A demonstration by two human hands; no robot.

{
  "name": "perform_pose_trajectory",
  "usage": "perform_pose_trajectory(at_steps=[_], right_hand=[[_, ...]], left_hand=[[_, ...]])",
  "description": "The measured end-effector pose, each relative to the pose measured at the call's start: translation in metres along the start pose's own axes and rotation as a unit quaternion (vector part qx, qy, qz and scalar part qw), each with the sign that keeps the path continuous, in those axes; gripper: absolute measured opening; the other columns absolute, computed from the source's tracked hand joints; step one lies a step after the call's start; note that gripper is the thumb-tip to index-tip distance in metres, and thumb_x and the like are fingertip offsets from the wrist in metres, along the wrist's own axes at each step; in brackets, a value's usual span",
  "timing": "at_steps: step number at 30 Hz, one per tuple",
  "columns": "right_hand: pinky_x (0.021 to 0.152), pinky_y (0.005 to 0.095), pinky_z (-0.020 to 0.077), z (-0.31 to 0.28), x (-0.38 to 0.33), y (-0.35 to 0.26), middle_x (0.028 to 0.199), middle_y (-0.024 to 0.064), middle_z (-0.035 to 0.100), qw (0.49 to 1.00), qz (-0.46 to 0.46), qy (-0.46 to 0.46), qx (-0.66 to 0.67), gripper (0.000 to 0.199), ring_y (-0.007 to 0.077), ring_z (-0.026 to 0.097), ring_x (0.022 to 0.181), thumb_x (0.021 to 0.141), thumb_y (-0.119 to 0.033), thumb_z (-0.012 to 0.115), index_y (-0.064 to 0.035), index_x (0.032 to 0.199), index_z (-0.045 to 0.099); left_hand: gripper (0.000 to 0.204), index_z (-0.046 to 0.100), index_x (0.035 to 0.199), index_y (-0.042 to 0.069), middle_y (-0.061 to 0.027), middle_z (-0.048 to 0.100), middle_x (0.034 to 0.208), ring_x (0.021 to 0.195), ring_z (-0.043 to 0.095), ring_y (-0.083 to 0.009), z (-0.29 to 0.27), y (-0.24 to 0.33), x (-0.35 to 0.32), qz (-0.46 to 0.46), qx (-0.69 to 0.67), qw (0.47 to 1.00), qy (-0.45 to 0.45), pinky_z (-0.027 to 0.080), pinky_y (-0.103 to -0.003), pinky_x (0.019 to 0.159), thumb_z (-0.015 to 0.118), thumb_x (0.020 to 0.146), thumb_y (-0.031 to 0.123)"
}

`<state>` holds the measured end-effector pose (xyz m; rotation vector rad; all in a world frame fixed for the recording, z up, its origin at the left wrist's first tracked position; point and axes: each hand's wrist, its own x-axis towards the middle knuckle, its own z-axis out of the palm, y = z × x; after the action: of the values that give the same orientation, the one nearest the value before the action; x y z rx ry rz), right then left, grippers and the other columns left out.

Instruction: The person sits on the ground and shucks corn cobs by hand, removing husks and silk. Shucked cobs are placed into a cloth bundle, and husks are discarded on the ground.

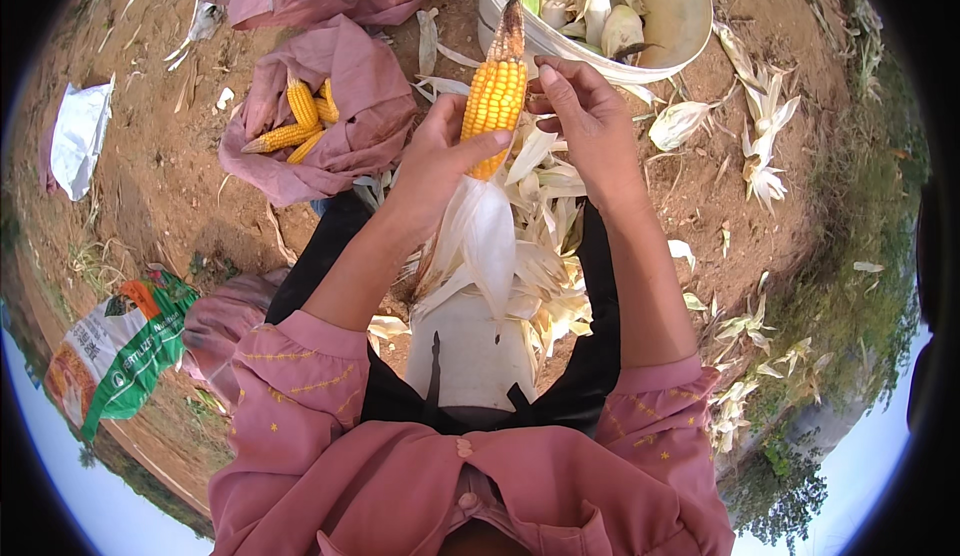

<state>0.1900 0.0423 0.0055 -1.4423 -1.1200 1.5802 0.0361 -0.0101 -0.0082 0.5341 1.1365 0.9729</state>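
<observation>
A yellow ear of corn (pixel 495 101) stands upright in front of me, its dark, dried tip pointing away. My left hand (pixel 440 151) is wrapped round its lower part, with the thumb across the kernels. Pale husk leaves (pixel 485 241) hang peeled back from the base of the ear, toward my lap. Right beside the upper kernels is my right hand (pixel 590 121), fingers loosely bent and apart, with nothing visible in them. Whether its fingertips touch the ear is hard to tell.
Several husked ears (pixel 300 106) lie in a pink cloth sack (pixel 375 86) at the left. A white tub (pixel 690 31) of unhusked corn stands far right. Loose husks (pixel 545 206) pile between my legs. A green-and-white bag (pixel 140 351) lies at the lower left.
</observation>
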Motion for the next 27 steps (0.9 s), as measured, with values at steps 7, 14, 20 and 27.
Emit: perform_pose_trajectory(at_steps=[7,14,20,27], right_hand=[[0.066,0.0218,0.0457,-0.002,0.0,0.0,0.08,0.0013,0.063,1.0,0.024,-0.012,0.006,0.024,0.0066,0.055,0.071,0.086,-0.023,0.063,-0.0011,0.096,0.063],[0.061,0.0242,0.0444,-0.003,0.0,0.007,0.074,0.0041,0.061,0.995,-0.02,0.01,-0.094,0.024,0.0083,0.051,0.064,0.088,-0.02,0.06,0.0039,0.091,0.06],[0.059,0.0261,0.0438,0.001,-0.003,0.005,0.07,0.006,0.059,0.986,-0.077,0.036,-0.142,0.025,0.0093,0.049,0.062,0.089,-0.02,0.058,0.0047,0.09,0.058],[0.056,0.0239,0.0415,0.004,-0.003,0.006,0.068,0.0019,0.056,0.994,-0.064,0.01,-0.092,0.022,0.0079,0.047,0.059,0.091,-0.02,0.056,0.0024,0.088,0.056]], left_hand=[[0.039,0.043,0.113,-0.001,-0.0093,0.055,0.102,0.087,0.058,-0.0144,0.0,-0.002,0.0,-0.001,0.031,0.999,-0.015,0.047,-0.027,0.078,0.062,0.081,0.01],[0.038,0.043,0.112,-0.001,-0.0095,0.055,0.1,0.083,0.058,-0.0149,0.003,-0.002,-0.002,-0.033,-0.003,0.999,-0.01,0.048,-0.027,0.074,0.062,0.081,0.012],[0.038,0.043,0.111,-0.001,-0.0103,0.055,0.099,0.083,0.06,-0.0169,0.002,-0.002,-0.001,-0.024,-0.032,0.999,-0.016,0.05,-0.028,0.073,0.061,0.081,0.012],[0.036,0.043,0.112,0.0,-0.0099,0.055,0.098,0.082,0.061,-0.0188,0.0,0.0,-0.003,-0.042,-0.064,0.997,-0.013,0.05,-0.029,0.072,0.058,0.083,0.015]])
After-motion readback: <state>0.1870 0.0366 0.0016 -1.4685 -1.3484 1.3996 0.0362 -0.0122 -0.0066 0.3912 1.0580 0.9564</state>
